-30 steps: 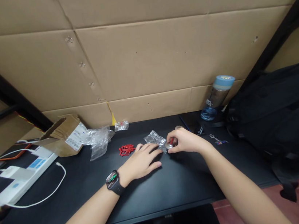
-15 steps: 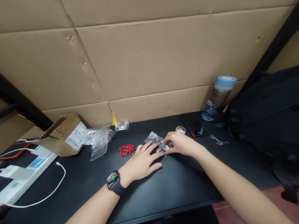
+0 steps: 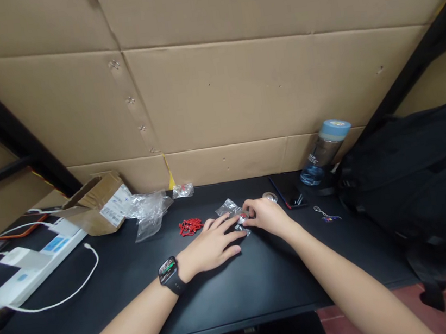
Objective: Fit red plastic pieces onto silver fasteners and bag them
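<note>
My left hand (image 3: pixel 212 242), a smartwatch on its wrist, lies flat on the black table (image 3: pixel 110 280) with fingers spread, fingertips on a small clear plastic bag (image 3: pixel 228 209). My right hand (image 3: pixel 265 216) is closed in a pinch at the bag's right edge, holding a small red and silver item that is mostly hidden by the fingers. A little pile of red pieces (image 3: pixel 190 226) lies just left of my left hand. A small round silver piece (image 3: pixel 268 196) sits behind my right hand.
A torn cardboard box (image 3: pixel 96 201) and crumpled clear bags (image 3: pixel 146 210) lie at the back left, a white power strip with cable (image 3: pixel 33 260) at the left. A phone (image 3: pixel 287 191), water bottle (image 3: pixel 323 151), keyring (image 3: pixel 325 213) and black backpack (image 3: pixel 421 174) are at the right.
My right hand has moved left with the small red and silver item, up to the clear bag. My left hand has stayed flat by the bag.
</note>
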Demonstrator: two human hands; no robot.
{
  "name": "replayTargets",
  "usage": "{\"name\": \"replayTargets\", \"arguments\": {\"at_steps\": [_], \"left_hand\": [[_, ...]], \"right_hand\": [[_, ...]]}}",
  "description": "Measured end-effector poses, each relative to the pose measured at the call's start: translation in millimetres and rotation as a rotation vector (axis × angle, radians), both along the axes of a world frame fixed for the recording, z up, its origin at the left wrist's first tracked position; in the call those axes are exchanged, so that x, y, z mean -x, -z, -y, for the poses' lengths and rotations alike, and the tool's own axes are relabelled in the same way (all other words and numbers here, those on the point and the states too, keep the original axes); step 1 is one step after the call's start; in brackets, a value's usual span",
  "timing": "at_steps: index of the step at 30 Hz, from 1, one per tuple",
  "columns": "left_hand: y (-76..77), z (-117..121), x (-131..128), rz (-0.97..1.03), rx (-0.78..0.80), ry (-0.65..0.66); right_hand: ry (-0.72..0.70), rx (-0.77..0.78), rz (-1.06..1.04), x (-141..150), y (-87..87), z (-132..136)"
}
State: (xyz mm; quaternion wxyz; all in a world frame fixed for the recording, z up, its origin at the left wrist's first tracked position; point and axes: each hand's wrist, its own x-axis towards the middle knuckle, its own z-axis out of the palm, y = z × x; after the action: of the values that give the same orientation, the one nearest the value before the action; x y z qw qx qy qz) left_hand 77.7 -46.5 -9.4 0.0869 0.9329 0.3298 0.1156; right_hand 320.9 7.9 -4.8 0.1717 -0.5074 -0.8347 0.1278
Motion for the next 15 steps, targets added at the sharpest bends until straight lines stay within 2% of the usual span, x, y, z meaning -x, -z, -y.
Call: {"name": "replayTargets", "arguments": {"at_steps": [2, 7, 15], "left_hand": [[-0.5, 0, 1, 0.002, 0.000, -0.006], [-0.3, -1, 4, 0.009, -0.001, 0.006], [-1.9, 0, 4, 0.003, -0.018, 0.030]], "right_hand": [[0.001, 0.023, -0.001, 1, 2.5, 0], [-0.113, 0.138, -0.133, 0, 3.7, 0], [0.037, -0.119, 0.040, 13, 6.5, 1]]}}
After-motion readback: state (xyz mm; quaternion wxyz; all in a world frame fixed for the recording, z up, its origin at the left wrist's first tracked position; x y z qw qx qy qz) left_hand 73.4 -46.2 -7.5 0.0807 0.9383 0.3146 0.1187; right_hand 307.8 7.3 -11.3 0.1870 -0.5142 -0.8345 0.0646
